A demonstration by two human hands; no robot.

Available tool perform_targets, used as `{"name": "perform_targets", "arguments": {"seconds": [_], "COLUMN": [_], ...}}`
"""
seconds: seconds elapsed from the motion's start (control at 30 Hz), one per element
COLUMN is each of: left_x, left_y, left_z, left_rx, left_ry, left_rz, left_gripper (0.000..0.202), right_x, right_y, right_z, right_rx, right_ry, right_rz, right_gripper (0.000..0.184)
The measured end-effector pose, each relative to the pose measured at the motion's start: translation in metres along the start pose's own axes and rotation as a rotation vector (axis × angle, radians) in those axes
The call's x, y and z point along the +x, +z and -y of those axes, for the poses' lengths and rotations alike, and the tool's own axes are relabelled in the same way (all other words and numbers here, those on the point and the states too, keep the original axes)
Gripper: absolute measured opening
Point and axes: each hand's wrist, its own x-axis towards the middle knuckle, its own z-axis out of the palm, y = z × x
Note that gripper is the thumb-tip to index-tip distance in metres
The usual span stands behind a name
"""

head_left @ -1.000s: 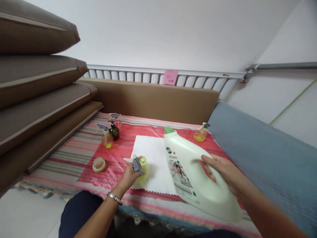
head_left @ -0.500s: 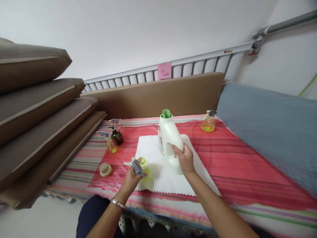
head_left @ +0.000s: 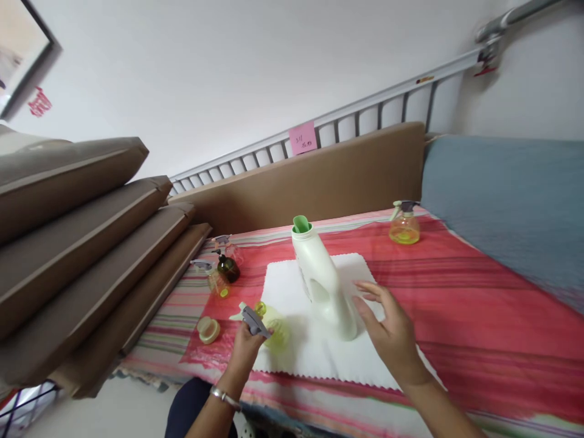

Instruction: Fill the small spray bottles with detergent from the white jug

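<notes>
A grey and pale green trigger spray head [head_left: 253, 321] is gripped in my left hand [head_left: 249, 348]. Just behind it, a translucent yellow-green bottle [head_left: 277, 333] with an uncovered neck stands on the white cloth [head_left: 314, 350]; whether my fingers touch it I cannot tell. Upright on the cloth is a large pale green detergent jug [head_left: 322, 274] with a green spout in its uncapped mouth. My right hand [head_left: 395, 331] hovers to the right of the jug's handle, fingers spread and holding nothing. A pale yellow round cap [head_left: 208, 330] lies on the red sheet to the left.
Spray bottles [head_left: 217, 281] and a dark pump bottle [head_left: 228, 267] stand at the back left. Another spray bottle [head_left: 405, 226] holding yellow liquid is at the back right. Stacked brown cushions [head_left: 100, 261] rise on the left; a blue-grey covered block [head_left: 506, 207] borders the right.
My right hand has let go of the jug's handle and drawn back to the right. The jug now stands unheld on the cloth. My left hand keeps the spray head. The view has tilted.
</notes>
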Motion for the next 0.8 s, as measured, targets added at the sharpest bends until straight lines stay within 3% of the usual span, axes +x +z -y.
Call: {"name": "perform_targets", "arguments": {"seconds": [0.1,0.17,0.3,0.4,0.5,0.63,0.7,0.8], "left_x": [-0.004,-0.012,-0.037,-0.057,-0.070,-0.069,-0.064,-0.057], "left_y": [-0.007,-0.010,-0.004,0.009,0.024,0.026,0.015,-0.011], "left_z": [-0.018,-0.037,-0.078,-0.092,-0.089,-0.093,-0.110,-0.153], "left_rx": [0.003,0.002,-0.118,-0.197,-0.199,-0.137,-0.145,-0.271], "left_ry": [0.013,0.030,0.061,0.028,-0.011,-0.002,0.088,0.248], "left_rz": [-0.046,-0.057,0.026,0.125,0.212,0.277,0.238,0.133], "left_gripper": [0.045,0.041,0.042,0.048,0.055,0.060,0.062,0.058], "right_x": [-0.010,-0.018,-0.044,-0.061,-0.068,-0.066,-0.065,-0.067], "right_y": [-0.004,0.007,0.043,0.059,0.056,0.048,0.048,0.052], "right_z": [0.014,0.019,0.020,0.024,0.032,0.035,0.032,0.025], "right_rx": [0.051,0.180,0.623,1.022,1.285,1.360,1.374,1.376], "right_ry": [-0.007,0.120,0.539,0.769,0.794,0.791,0.819,0.864], "right_rz": [0.105,0.249,0.479,0.565,0.634,0.630,0.618,0.622], "right_gripper": [0.019,0.021,0.054,0.077,0.076,0.062,0.061,0.061]}}
